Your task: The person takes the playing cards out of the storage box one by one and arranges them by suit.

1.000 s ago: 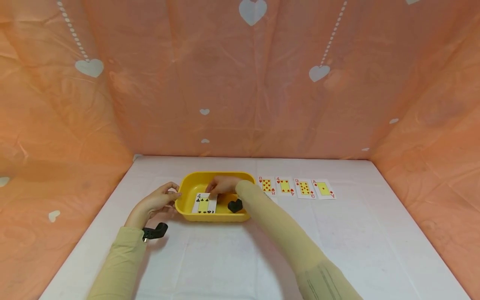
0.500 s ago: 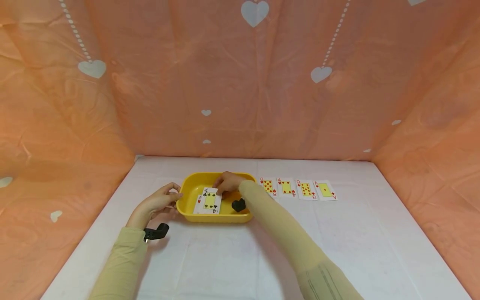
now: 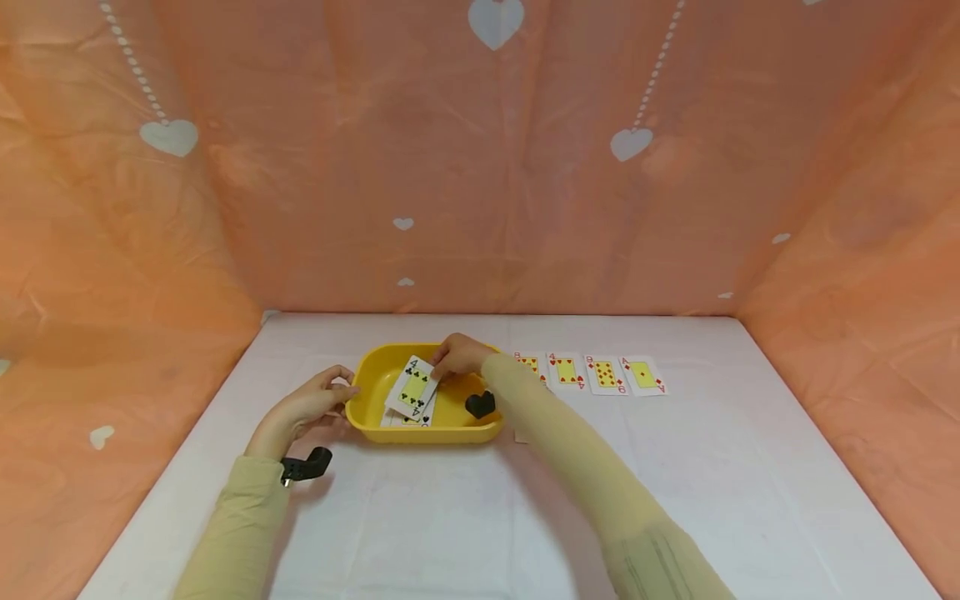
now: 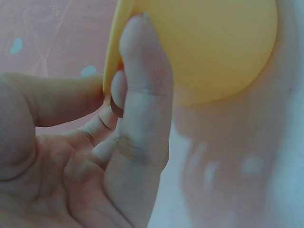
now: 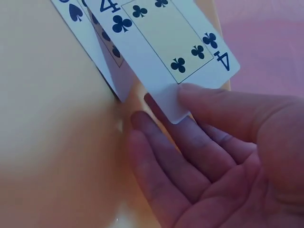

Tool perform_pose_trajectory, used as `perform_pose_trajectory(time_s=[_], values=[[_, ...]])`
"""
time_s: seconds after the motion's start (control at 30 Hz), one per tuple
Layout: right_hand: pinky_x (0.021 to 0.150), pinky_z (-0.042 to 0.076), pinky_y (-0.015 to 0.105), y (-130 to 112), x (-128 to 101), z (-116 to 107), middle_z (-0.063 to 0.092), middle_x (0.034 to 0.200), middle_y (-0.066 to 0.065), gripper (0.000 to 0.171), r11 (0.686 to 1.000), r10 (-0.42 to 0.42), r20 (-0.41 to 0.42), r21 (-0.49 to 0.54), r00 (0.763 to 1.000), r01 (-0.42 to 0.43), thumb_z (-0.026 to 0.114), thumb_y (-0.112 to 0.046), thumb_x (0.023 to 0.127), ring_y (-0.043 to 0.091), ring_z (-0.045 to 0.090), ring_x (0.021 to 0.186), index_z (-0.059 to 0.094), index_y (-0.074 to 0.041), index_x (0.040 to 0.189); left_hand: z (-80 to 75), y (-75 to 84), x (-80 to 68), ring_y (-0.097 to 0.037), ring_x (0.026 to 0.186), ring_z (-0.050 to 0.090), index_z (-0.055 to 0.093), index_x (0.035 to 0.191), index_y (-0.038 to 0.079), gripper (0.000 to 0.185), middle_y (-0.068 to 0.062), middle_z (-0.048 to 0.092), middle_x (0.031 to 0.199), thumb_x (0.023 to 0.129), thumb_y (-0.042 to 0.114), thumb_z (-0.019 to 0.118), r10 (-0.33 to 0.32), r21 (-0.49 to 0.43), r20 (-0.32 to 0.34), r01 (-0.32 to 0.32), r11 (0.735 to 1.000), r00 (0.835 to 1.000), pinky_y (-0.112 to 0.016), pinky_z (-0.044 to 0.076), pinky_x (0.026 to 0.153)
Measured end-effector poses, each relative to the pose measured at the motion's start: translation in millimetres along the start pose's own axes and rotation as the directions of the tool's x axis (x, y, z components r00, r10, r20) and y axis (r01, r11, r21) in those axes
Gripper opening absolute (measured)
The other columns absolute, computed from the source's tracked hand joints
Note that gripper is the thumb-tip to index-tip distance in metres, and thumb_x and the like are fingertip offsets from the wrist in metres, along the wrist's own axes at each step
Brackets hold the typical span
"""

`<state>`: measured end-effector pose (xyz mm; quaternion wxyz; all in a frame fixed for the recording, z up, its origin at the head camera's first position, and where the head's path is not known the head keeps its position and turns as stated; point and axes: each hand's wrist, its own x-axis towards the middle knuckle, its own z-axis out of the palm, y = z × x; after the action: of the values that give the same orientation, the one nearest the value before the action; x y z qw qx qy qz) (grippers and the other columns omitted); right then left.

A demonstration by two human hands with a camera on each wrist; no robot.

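A yellow tray (image 3: 367, 406) stands on the white table. My right hand (image 3: 457, 356) pinches a corner of the four of clubs (image 3: 414, 386) and holds it tilted above the tray. In the right wrist view the thumb lies on the four of clubs (image 5: 166, 40), with fingers under it. More cards (image 3: 408, 416) lie in the tray beneath, one a spade card (image 5: 76, 19). My left hand (image 3: 318, 402) grips the tray's left rim; in the left wrist view the thumb and fingers (image 4: 142, 90) clasp the tray (image 4: 213, 47) at its edge.
A row of red cards (image 3: 588, 372) lies face up on the table right of the tray. Peach cloth walls with white hearts close in the table on three sides. A black wrist camera (image 3: 303, 465) sits on my left sleeve.
The right hand has lifted the four of clubs off the pile in the tray and turned it aslant, baring the cards underneath. The left hand has stayed on the rim.
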<state>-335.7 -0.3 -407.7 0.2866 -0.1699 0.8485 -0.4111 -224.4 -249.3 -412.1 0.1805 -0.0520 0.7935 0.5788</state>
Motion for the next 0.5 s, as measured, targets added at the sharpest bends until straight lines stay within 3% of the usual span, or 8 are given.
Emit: perform_pose_trajectory(time_s=[0.2, 0.5], values=[[0.076, 0.054, 0.029, 4, -2, -6, 0.068, 0.092, 0.008, 0.018, 0.999, -0.003, 0.022, 0.05, 1.0, 0.002, 0.071, -0.006, 0.086, 0.019, 0.066, 0.082, 0.068, 0.001, 0.102, -0.5, -1.6, -1.1, -0.019, 0.063, 0.058, 0.038, 0.114, 0.002, 0.02, -0.013, 0.058, 0.081, 0.101, 0.014, 0.047, 0.009, -0.002, 0.003, -0.009, 1.0, 1.0, -0.031, 0.054, 0.059], [0.081, 0.054, 0.038, 9, -12, -21, 0.066, 0.1, 0.016, 0.028, 0.982, -0.047, 0.025, 0.186, 0.999, 0.041, 0.062, 0.0, 0.089, 0.025, 0.067, 0.084, 0.059, 0.007, 0.117, 0.9, 0.1, -0.6, -0.018, 0.064, 0.058, 0.037, 0.115, 0.001, 0.021, -0.012, 0.058, 0.083, 0.101, 0.014, 0.047, 0.008, 0.008, -0.008, -0.008, 1.0, 1.0, -0.03, 0.053, 0.058]])
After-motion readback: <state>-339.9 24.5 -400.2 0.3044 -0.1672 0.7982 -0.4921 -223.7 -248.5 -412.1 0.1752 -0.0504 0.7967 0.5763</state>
